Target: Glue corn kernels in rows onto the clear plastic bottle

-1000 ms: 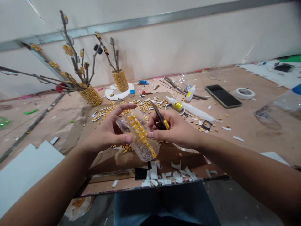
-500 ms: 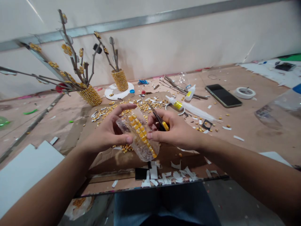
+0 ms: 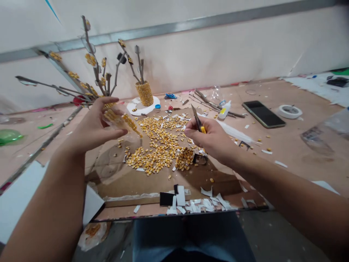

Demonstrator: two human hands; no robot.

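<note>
The left hand has its grip curled partway around a clear plastic cup, whose corn row slants down to the right. Loose corn kernels lie between the hands, closer to the right hand, its grip closed on a pointed tool. Brown cardboard covers some table.

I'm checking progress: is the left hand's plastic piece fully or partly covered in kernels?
Partly: on the plastic piece, see-through areas show beside the kernel rows.
</note>
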